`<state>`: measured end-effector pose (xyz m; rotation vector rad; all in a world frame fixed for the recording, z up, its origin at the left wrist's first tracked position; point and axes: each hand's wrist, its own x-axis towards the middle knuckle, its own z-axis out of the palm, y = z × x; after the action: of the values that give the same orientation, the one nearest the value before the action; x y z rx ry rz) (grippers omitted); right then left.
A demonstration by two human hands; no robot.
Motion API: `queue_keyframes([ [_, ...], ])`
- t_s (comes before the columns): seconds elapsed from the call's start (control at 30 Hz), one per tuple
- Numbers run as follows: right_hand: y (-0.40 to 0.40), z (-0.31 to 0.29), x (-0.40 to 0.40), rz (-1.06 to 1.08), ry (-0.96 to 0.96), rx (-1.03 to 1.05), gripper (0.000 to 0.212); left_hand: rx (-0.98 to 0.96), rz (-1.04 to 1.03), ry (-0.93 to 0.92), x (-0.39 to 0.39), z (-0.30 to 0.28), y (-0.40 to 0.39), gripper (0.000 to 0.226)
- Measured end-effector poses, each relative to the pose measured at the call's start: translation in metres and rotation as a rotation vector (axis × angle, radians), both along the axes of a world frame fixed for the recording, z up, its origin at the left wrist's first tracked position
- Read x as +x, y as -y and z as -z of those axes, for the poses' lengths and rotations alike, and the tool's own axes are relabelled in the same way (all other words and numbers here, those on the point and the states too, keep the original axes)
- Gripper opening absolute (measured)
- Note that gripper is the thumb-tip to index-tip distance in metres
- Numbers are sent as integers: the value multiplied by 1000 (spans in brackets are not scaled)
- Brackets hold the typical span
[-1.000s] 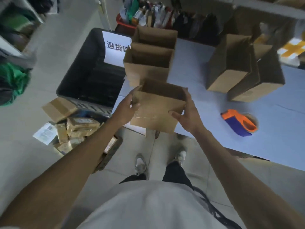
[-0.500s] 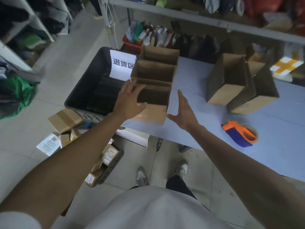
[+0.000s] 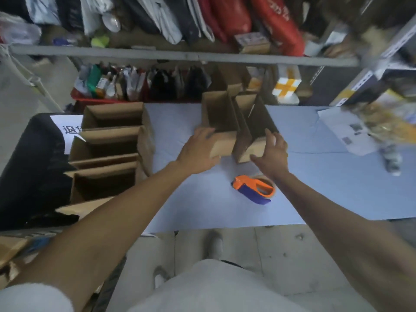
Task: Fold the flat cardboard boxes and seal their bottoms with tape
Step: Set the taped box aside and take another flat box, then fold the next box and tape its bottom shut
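Both hands left the finished boxes (image 3: 108, 154); left hand (image 3: 198, 149) and right hand (image 3: 271, 154), fingers spread, partly hide 2 flat boxes (image 3: 227, 122).

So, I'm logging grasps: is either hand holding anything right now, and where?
No clear grip. The left hand rests open on one brown cardboard box's near left corner; the right hand is open beside its neighbour.

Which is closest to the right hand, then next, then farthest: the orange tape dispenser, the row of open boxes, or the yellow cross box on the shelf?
From the right hand:
1. Orange tape dispenser, just below it.
2. Yellow cross box, behind on the shelf.
3. Row of open boxes, far left.
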<state>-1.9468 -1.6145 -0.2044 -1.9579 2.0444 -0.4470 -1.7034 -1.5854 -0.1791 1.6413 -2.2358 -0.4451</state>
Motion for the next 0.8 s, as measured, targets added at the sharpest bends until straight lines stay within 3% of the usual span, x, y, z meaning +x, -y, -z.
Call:
queue_keyframes([
  [0.1,22,2,-29,11,-4,71,94,102,34,-81,-47,8,25,66],
  [0.33,46,16,-33,44,177,255,102,330,61,-138,-106,32,50,93],
  [0.57,65,22,-33,178,244,182,97,402,62,-284,-113,51,70,97],
  [0.7,79,21,-50,259,342,153,76,465,76,-361,-123,53,94,95],
  [0.8,93,20,-76,362,473,185,66,447,46,-300,-140,54,108,91],
])
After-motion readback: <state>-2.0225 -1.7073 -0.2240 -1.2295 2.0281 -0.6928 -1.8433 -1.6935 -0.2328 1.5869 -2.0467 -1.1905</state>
